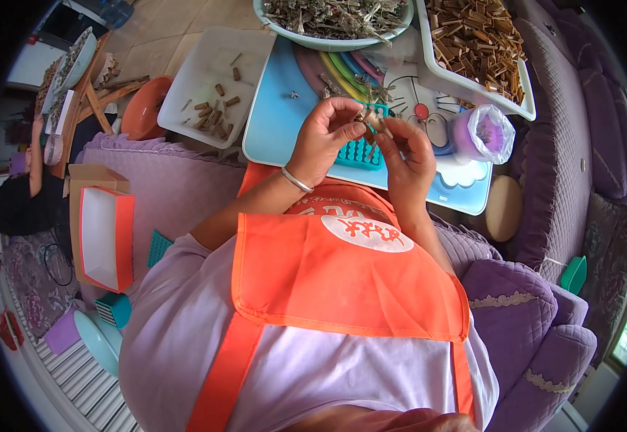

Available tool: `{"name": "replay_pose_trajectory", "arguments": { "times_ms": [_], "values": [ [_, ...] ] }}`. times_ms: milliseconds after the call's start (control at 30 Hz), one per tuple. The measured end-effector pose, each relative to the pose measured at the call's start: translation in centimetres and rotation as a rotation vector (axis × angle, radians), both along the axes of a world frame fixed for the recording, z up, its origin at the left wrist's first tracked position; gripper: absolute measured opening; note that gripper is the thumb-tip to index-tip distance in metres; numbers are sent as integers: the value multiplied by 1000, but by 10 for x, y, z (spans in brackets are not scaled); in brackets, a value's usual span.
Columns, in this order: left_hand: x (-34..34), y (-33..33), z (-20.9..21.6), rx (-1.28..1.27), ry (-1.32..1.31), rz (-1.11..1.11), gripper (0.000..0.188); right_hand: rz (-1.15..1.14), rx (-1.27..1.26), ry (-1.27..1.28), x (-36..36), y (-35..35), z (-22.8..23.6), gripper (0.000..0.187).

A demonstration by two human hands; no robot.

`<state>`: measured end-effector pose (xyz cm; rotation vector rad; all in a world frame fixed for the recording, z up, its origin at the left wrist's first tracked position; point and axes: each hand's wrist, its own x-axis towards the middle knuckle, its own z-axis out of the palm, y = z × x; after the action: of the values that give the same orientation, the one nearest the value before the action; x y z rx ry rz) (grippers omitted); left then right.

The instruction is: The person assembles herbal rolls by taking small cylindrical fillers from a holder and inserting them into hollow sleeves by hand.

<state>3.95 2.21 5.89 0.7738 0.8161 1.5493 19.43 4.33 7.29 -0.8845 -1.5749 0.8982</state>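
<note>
Over the near edge of a low blue table [274, 122] with a rainbow picture, my two hands meet. My left hand [326, 138] pinches a small brown and pale piece [372, 121] between thumb and fingers. From the other side, my right hand [410, 157] grips the same piece with its fingertips. Its exact kind cannot be made out; it looks like dried plant stuff. Just beneath the hands lies a teal knobbed tray [362, 153], partly covered by them. Dried sprigs [382, 95] are scattered on the tabletop beyond.
Left stands a whitish bin [209, 61] with several short brown rolls [216, 119]. A bowl [342, 45] of dried plants and a white bin [471, 90] of brown strips are at the back. A bag-lined purple cup [475, 137] is right. Another person [22, 194] sits far left.
</note>
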Motion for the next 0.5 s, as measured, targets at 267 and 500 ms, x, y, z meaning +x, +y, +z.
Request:
{"name": "replay_pose_trajectory", "arguments": {
  "times_ms": [267, 500],
  "values": [
    [2, 0, 1, 99, 118, 56, 32, 117, -132, 66, -3, -3, -3, 26],
    [-4, -4, 8, 127, 257, 26, 36, 147, -152, -21, 2, -5, -5, 29]
  ]
}}
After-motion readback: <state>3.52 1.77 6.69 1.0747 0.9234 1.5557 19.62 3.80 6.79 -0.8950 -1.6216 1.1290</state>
